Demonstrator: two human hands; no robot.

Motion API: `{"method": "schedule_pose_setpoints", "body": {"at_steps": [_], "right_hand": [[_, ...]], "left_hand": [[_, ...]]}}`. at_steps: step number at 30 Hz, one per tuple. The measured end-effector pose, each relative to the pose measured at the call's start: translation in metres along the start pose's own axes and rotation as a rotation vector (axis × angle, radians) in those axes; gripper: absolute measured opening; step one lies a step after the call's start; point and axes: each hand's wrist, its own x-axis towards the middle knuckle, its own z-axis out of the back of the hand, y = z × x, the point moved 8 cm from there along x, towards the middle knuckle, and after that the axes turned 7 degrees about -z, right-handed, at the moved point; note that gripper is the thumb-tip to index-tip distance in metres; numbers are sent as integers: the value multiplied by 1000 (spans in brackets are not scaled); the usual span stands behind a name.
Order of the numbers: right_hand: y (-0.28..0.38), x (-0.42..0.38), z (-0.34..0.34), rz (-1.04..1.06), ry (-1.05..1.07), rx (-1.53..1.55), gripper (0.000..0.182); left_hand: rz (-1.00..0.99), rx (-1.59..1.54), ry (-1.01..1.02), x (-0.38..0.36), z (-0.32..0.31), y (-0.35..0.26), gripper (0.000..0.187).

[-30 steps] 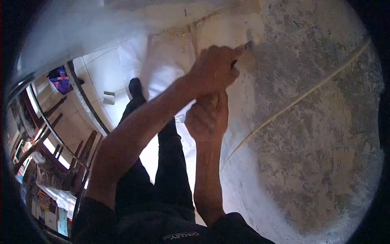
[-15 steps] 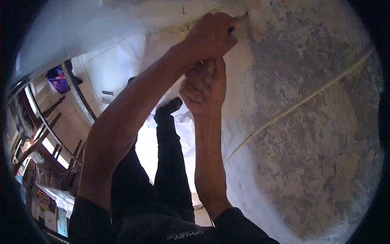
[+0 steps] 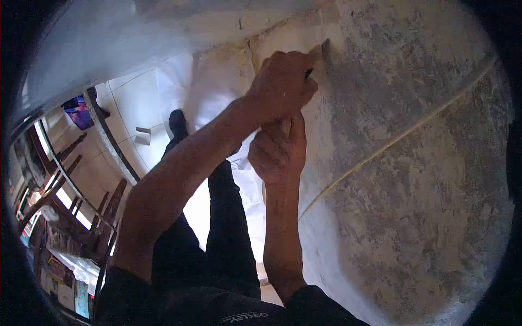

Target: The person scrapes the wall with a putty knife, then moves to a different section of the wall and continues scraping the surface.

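scraper blade (image 3: pixel 325 50): thin, dark, edge against mottled grey wall (image 3: pixel 413 163) near its upper pale strip. left hand (image 3: pixel 283 84): grip clamped on the tool handle, mostly hidden. right hand (image 3: pixel 277 152): fist just below, touching the left; grip closed, contents cannot tell. pale line (image 3: pixel 380 152) crosses wall diagonally. white sheet (image 3: pixel 217 87) on tiled floor (image 3: pixel 130 98) below.
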Motion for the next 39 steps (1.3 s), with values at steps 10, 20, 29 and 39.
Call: {"method": "schedule_pose_setpoints", "body": {"at_steps": [10, 20, 29, 39], "right_hand": [[0, -10, 9, 94, -307, -212, 33], [-30, -150, 57, -12, -1074, -1095, 25], [-15, -163, 50, 218, -1184, -1257, 21], [-15, -155, 27, 326, -978, -1202, 28]], "left_hand": [[-15, -199, -168, -15, 15, 2, 47], [442, -632, -347, -133, -4, 31, 41], [486, -507, -407, -198, -3, 29, 40], [495, -769, -320, -198, -26, -5, 41]]}}
